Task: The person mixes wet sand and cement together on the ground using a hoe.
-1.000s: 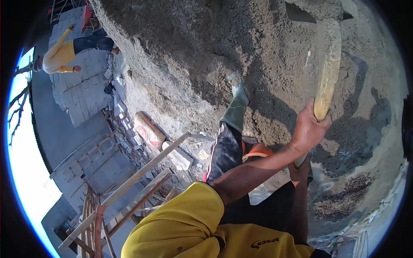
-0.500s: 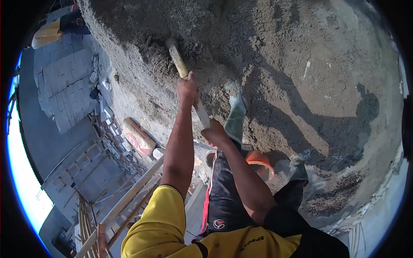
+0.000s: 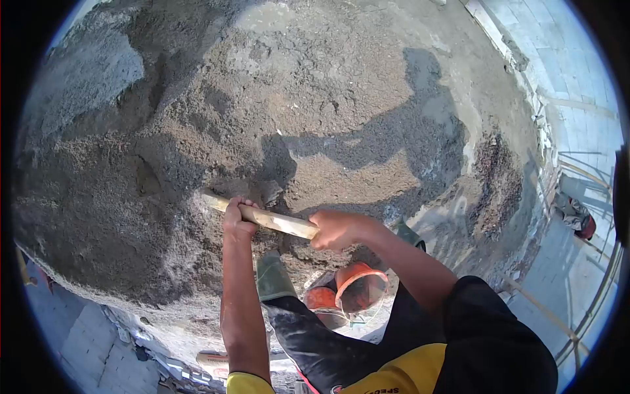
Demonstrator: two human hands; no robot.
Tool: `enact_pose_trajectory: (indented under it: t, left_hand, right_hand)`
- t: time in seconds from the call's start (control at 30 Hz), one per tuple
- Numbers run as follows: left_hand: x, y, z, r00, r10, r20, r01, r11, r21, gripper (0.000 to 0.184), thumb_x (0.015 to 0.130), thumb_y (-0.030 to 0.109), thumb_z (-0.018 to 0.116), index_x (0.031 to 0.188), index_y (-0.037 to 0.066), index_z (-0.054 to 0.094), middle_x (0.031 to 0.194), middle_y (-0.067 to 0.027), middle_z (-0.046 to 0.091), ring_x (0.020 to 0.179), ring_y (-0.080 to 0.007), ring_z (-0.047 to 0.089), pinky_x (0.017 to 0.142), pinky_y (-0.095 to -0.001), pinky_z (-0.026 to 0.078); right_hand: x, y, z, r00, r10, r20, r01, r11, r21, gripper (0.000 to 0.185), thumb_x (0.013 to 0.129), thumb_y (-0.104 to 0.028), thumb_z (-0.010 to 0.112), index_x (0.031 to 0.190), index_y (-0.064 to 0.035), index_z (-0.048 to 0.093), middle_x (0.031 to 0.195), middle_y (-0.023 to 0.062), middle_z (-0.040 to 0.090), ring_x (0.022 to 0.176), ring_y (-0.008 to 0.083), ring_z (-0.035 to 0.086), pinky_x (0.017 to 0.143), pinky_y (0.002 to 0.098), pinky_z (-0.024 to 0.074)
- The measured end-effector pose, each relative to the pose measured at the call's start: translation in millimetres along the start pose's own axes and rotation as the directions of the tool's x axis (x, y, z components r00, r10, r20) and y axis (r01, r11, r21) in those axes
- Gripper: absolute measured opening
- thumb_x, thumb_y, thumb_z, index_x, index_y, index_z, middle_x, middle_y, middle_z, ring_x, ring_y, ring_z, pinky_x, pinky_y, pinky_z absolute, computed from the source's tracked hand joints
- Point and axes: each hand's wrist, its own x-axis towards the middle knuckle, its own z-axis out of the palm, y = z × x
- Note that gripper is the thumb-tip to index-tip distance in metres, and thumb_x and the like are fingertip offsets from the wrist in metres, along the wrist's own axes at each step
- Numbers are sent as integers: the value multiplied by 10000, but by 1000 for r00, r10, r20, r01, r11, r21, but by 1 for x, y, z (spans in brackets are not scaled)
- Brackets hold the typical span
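Observation:
A pale wooden handle (image 3: 279, 221), seemingly of a hoe, slants across a mound of damp sandy mix (image 3: 197, 144); its working head is not plainly visible. My left hand (image 3: 240, 217) is closed round the handle's upper-left part. Closer to the other end, my right hand (image 3: 331, 230) grips the same handle, fingers wrapped. Below my hands a green rubber boot (image 3: 274, 279) stands in the mix. An orange bucket (image 3: 357, 279) lies tipped between my legs, with another orange container (image 3: 321, 297) beside it.
Dark gravel (image 3: 495, 177) lies on the right of the pile. A pale block wall (image 3: 571, 65) rises at the upper right. Bamboo poles (image 3: 600, 282) stand at the right edge. Broken blocks and a partly hidden paper sack (image 3: 213, 361) sit at the lower left.
My view has swung right, bringing the buckets and gravel nearer the middle. The handle has turned from steep to nearly level. Both hands keep their hold on it.

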Motion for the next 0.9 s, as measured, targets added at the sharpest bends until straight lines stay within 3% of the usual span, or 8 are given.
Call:
enact_pose_trajectory:
  t: [0.23,0.4,0.47,0.57,0.67,0.77,0.83,0.9]
  left_hand:
    - [-57,-181,256,877,-60,477,209,941,-265,63,897,110,521,878,62,485,760,-78,520,678,-217,518,744,-408,505]
    - [-120,-118,230,909,279,308,-258,960,-110,79,881,85,556,868,43,489,763,-79,510,667,-197,532,685,-386,507]
    - [-113,-62,184,821,518,241,-506,855,-115,77,873,37,573,898,20,503,742,-65,518,612,-170,529,600,-347,507]
    - [-99,36,110,566,797,210,-818,575,19,208,922,85,621,1054,10,480,788,-68,547,623,-142,533,561,-298,512]
    - [-55,96,37,215,961,172,-827,86,556,688,954,187,641,1444,-11,201,914,-140,632,739,-201,654,619,-320,571]
    - [19,90,-45,498,866,-49,-267,207,941,781,1002,382,487,1558,145,-7,1092,-267,636,931,-357,688,795,-475,581]
    - [40,57,-72,740,657,-146,-156,379,912,749,991,355,468,1549,130,21,1161,-311,610,1017,-418,664,857,-493,557]
    - [100,8,-115,694,708,-133,-142,316,938,714,972,329,499,1527,136,95,1154,-309,612,1015,-368,675,843,-467,563]
  right_hand:
    - [-183,108,-146,828,170,-535,-225,973,-39,569,688,-63,730,1242,6,617,903,132,689,769,168,659,703,323,536]
    - [-101,172,-99,770,-132,-625,125,991,-56,593,730,-69,713,1308,-53,585,1093,152,680,948,214,666,843,340,509]
    - [-18,144,-47,737,-346,-581,204,933,-296,522,745,-132,706,1237,-38,559,1060,188,660,976,355,654,823,426,516]
    - [81,48,20,825,-368,-429,369,925,-84,459,757,-205,737,1130,-13,551,947,243,658,923,410,649,797,483,502]
    - [162,-32,72,821,-368,-437,433,900,55,420,769,-194,708,1112,0,561,907,234,675,875,414,664,767,479,510]
    - [229,-73,144,928,-246,-281,299,940,165,434,772,-180,686,1142,17,574,958,259,684,914,401,676,786,449,522]
    - [234,-52,167,985,-66,-158,95,978,186,471,780,-179,681,1169,57,560,1022,276,680,953,405,677,821,450,529]
    - [202,-29,175,960,19,-281,2,997,72,485,783,-169,673,1180,81,549,1042,277,678,956,409,683,825,461,538]
